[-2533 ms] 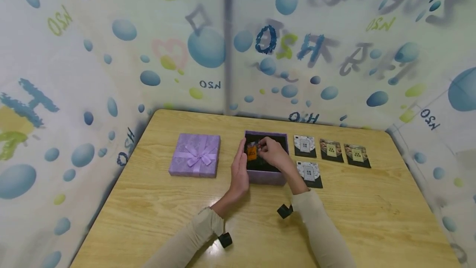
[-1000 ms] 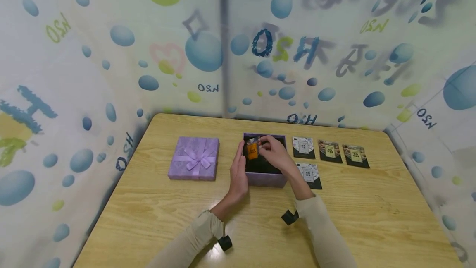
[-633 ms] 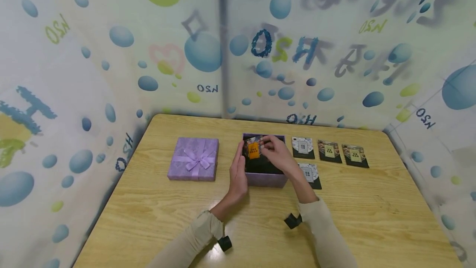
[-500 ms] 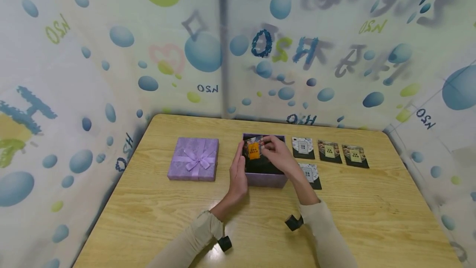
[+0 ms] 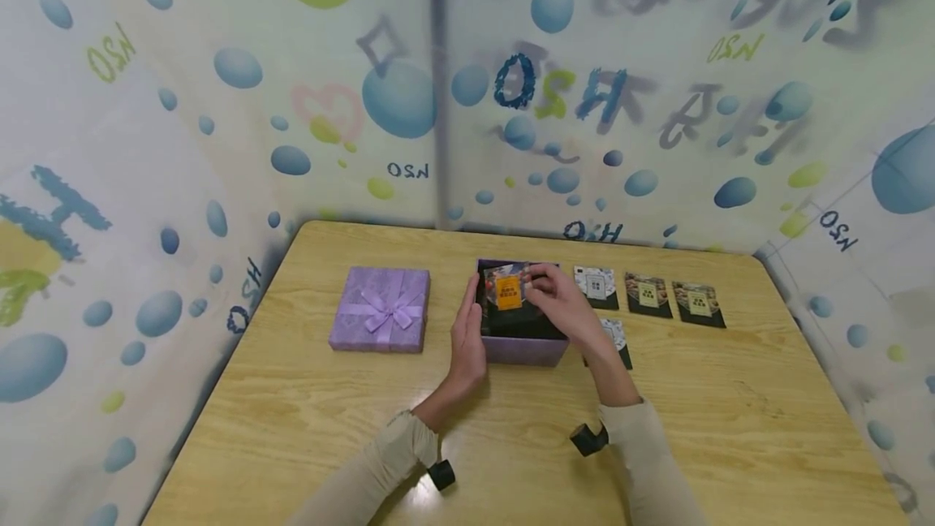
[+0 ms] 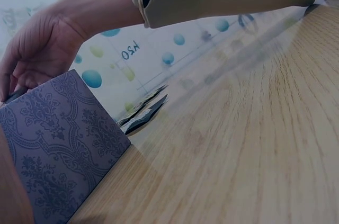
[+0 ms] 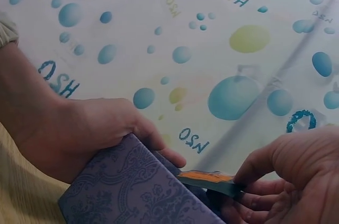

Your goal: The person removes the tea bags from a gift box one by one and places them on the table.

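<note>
An open purple box (image 5: 523,350) with a dark interior stands at the table's middle. My left hand (image 5: 468,335) rests along its left wall, fingers straight, as the right wrist view also shows at the box's patterned side (image 7: 127,187). At the box's opening, my right hand (image 5: 561,303) pinches the right edge of a flat packet (image 5: 508,293) with an orange label and dark lower part. In the right wrist view the packet (image 7: 209,180) shows nearly edge-on between thumb and fingers, over the rim. The box's inside is mostly hidden beneath it.
A purple lid (image 5: 381,309) with a ribbon bow lies left of the box. Right of it lie two white-and-black packets, one at the back (image 5: 596,288) and one partly behind my right wrist (image 5: 617,341). Two packets with yellow labels (image 5: 648,295) lie farther right.
My right hand has drawn the orange-labelled packet up and to the right, so more of its face shows over the box. My left hand has stayed at the box's left side.
</note>
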A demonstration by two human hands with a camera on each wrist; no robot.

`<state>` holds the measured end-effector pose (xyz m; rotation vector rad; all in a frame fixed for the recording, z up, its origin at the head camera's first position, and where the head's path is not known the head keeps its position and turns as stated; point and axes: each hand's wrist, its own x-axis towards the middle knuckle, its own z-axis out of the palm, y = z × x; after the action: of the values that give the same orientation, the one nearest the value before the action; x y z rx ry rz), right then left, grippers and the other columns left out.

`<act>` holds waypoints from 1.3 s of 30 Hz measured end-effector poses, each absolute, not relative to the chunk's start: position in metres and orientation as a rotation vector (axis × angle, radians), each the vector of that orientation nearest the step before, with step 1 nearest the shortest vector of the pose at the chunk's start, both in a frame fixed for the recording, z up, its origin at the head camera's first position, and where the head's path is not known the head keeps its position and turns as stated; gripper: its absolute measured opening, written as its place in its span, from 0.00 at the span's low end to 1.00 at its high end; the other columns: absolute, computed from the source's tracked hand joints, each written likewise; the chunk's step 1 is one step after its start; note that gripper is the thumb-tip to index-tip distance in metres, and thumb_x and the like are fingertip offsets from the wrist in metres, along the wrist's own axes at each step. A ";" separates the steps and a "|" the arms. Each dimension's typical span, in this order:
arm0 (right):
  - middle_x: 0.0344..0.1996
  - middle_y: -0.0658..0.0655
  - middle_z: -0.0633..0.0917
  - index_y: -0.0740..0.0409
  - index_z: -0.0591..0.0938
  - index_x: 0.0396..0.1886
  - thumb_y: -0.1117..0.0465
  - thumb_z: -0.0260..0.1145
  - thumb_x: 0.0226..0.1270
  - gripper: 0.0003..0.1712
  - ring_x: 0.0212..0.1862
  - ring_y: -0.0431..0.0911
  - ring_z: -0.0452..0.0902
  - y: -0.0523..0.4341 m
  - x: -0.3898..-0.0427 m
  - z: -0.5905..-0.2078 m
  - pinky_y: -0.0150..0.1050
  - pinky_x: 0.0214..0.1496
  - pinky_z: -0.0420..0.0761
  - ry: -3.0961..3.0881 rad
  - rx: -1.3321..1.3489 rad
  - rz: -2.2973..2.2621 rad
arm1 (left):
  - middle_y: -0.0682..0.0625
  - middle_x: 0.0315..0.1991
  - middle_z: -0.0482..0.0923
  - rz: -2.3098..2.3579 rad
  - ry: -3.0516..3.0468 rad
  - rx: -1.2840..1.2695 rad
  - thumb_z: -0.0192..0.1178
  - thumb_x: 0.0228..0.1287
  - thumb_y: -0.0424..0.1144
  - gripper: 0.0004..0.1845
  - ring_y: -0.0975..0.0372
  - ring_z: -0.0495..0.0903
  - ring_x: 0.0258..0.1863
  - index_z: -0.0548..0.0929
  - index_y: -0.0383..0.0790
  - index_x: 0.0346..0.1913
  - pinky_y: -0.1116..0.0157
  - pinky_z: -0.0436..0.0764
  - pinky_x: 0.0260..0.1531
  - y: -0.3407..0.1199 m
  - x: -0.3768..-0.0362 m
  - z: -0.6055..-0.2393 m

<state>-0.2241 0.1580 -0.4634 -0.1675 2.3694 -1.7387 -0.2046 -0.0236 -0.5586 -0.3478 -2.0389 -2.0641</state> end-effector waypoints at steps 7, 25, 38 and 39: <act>0.60 0.71 0.81 0.68 0.69 0.72 0.63 0.57 0.82 0.25 0.48 0.50 0.79 0.168 -0.222 -0.460 0.43 0.47 0.81 2.374 -0.164 -1.751 | 0.45 0.84 0.50 -2.067 -2.030 -0.370 0.30 0.88 0.36 0.28 0.54 0.48 0.83 0.53 0.36 0.84 0.51 0.49 0.80 -0.023 -0.207 -0.560; 0.62 0.70 0.81 0.66 0.70 0.71 0.62 0.56 0.84 0.22 0.49 0.44 0.79 0.195 -0.217 -0.460 0.35 0.48 0.81 2.403 -0.016 -1.762 | 0.41 0.84 0.51 -2.061 -2.017 -0.377 0.33 0.88 0.39 0.27 0.57 0.48 0.83 0.54 0.41 0.84 0.58 0.49 0.81 -0.023 -0.205 -0.559; 0.63 0.71 0.80 0.66 0.70 0.71 0.59 0.55 0.85 0.23 0.55 0.46 0.77 0.219 -0.208 -0.461 0.36 0.51 0.79 2.445 0.026 -1.717 | 0.47 0.84 0.51 -2.052 -2.030 -0.369 0.33 0.88 0.41 0.28 0.58 0.48 0.83 0.54 0.42 0.84 0.56 0.50 0.81 -0.023 -0.205 -0.560; 0.63 0.71 0.80 0.67 0.69 0.71 0.59 0.55 0.85 0.23 0.54 0.45 0.77 0.220 -0.207 -0.461 0.36 0.51 0.79 2.446 0.023 -1.716 | 0.47 0.84 0.52 -2.052 -2.030 -0.366 0.33 0.89 0.41 0.28 0.58 0.48 0.83 0.54 0.42 0.84 0.55 0.50 0.81 -0.023 -0.205 -0.560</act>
<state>-0.2073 0.2198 -0.4605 0.0231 2.4461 -1.7165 -0.2047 -0.0233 -0.5599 -0.3659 -2.0305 -2.0521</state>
